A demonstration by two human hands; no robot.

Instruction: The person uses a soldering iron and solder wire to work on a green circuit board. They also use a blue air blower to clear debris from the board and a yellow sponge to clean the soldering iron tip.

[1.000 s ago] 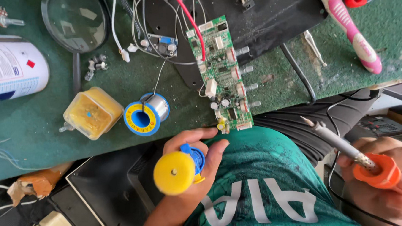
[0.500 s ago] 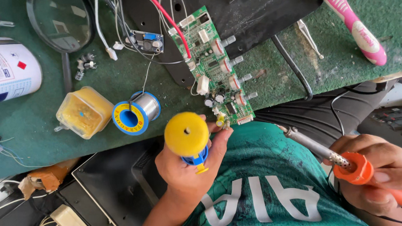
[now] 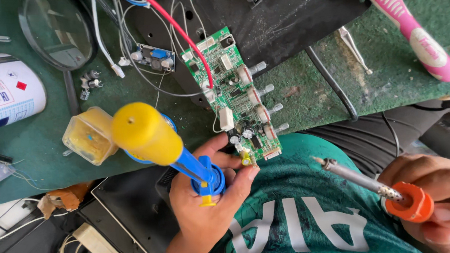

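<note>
My left hand (image 3: 208, 204) grips a blue desoldering pump (image 3: 199, 171) with a big yellow plunger knob (image 3: 146, 133) that points up toward the camera. The fingertips of that hand touch the near end of a green circuit board (image 3: 233, 95), which lies on the green mat with several knob shafts along its right edge and a red wire (image 3: 179, 29) soldered to it. My right hand (image 3: 439, 197) holds a soldering iron (image 3: 361, 178) by its orange collar. The metal tip (image 3: 319, 161) hovers over my lap, right of the board and apart from it.
A yellow flux tub (image 3: 87, 136) and a blue solder spool sit partly hidden behind the pump. At the left stand a white spray can (image 3: 5, 92) and a magnifying glass (image 3: 58, 30). A pink toothbrush (image 3: 415, 32), tweezers (image 3: 354, 48), a black panel (image 3: 280, 10) and a black cable (image 3: 330, 80) lie around the board.
My left hand has lifted the pump toward the camera and tilted it, so the yellow knob now covers the solder spool. The soldering iron has stayed at the right with little movement.
</note>
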